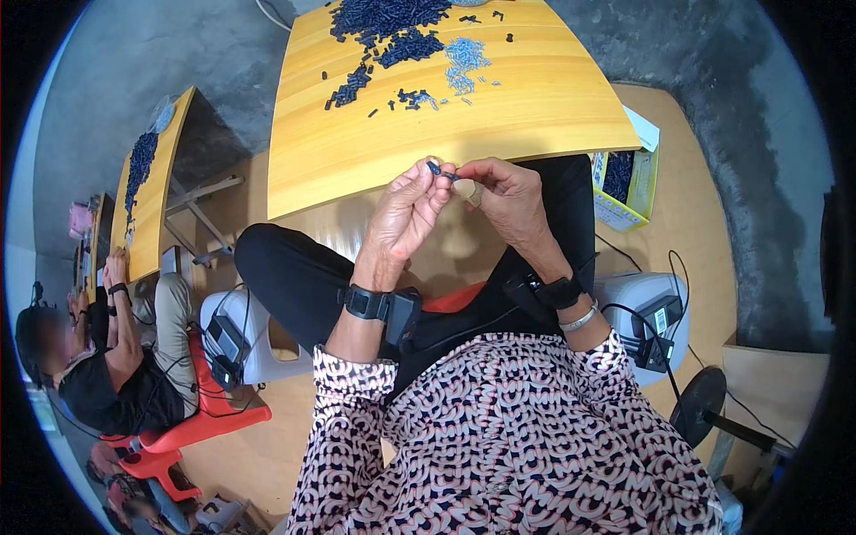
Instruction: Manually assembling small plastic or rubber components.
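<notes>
My left hand (403,214) pinches a small dark cylindrical part (433,167) between thumb and fingertips, just in front of the table edge. Close against it, my right hand (517,203) has its fingertips closed on a second small dark piece (451,176); whether the two pieces are joined I cannot tell. A tan cover (465,189) sits on one right fingertip. Beyond my hands, a big heap of dark cylindrical parts (392,18) lies on the yellow wooden table (535,107). Beside it is a smaller pile of silvery pieces (465,61).
An open yellow and white box (624,209) with dark parts stands right of the table. Grey plastic stools (646,312) with black devices and cables flank me. At left, a co-worker (116,374) sits at another table (153,196) with dark parts.
</notes>
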